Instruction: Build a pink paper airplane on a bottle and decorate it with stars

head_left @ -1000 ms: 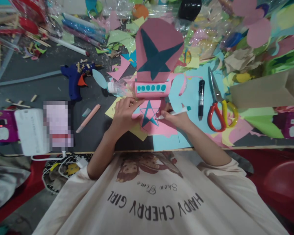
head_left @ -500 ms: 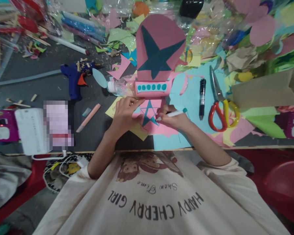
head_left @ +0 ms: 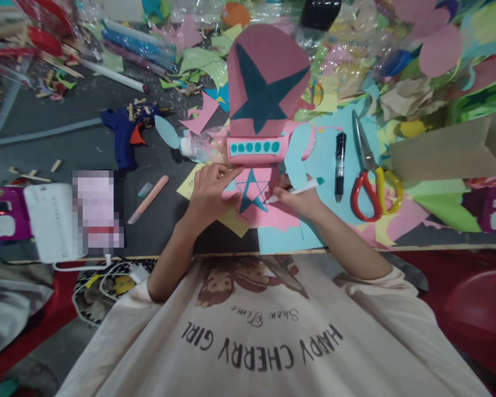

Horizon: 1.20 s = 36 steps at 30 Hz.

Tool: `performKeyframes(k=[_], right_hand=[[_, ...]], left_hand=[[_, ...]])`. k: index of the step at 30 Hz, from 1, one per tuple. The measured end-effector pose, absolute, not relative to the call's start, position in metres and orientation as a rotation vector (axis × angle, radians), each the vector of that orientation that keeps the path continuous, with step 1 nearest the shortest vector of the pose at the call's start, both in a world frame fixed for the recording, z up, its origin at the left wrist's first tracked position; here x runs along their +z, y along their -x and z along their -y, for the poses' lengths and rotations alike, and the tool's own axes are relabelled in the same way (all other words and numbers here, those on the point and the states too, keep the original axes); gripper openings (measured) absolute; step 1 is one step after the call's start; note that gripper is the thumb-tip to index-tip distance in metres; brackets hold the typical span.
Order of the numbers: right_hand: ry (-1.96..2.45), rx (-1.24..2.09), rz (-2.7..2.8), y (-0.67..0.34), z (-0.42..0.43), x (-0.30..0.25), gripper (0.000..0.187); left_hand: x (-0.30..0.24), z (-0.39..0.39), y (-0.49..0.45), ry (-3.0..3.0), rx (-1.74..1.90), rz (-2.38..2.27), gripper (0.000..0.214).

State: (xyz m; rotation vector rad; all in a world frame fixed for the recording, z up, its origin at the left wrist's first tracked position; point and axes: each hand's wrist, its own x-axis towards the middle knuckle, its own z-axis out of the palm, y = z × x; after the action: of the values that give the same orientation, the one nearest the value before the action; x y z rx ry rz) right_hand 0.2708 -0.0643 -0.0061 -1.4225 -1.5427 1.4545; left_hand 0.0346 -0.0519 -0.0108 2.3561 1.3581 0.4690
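My right hand (head_left: 294, 196) is closed around a white marker with a teal end (head_left: 308, 186), its tip close to the lower right of a star (head_left: 253, 193). That star is outlined in teal on pink paper (head_left: 276, 216), with its top and lower points coloured in. Fingers stretched out, my left hand (head_left: 211, 190) lies flat at the paper's left edge. Just beyond stands a pink paper piece with a large dark teal star (head_left: 259, 91). A pale strip of teal dots (head_left: 255, 148) runs across a pink paper-wrapped bottle (head_left: 198, 148).
Left of me are a blue glue gun (head_left: 124, 132), a peach marker (head_left: 149, 198), a white power bank (head_left: 52, 220) and a blurred-out phone (head_left: 97, 209). Scissors (head_left: 367, 171) and a black pen (head_left: 340, 165) lie right on blue paper. Paper scraps (head_left: 202, 63) cover the far side.
My right hand has shifted slightly right, and the marker is tilted a little lower. My left hand stays in place on the paper.
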Motion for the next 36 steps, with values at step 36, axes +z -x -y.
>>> performKeyframes(k=[36], right_hand=[[1.447,1.368,1.374,-0.259,0.065,0.000,0.032]], left_hand=[[-0.012,0.051,-0.033,-2.346,0.483,-1.338,0.047]])
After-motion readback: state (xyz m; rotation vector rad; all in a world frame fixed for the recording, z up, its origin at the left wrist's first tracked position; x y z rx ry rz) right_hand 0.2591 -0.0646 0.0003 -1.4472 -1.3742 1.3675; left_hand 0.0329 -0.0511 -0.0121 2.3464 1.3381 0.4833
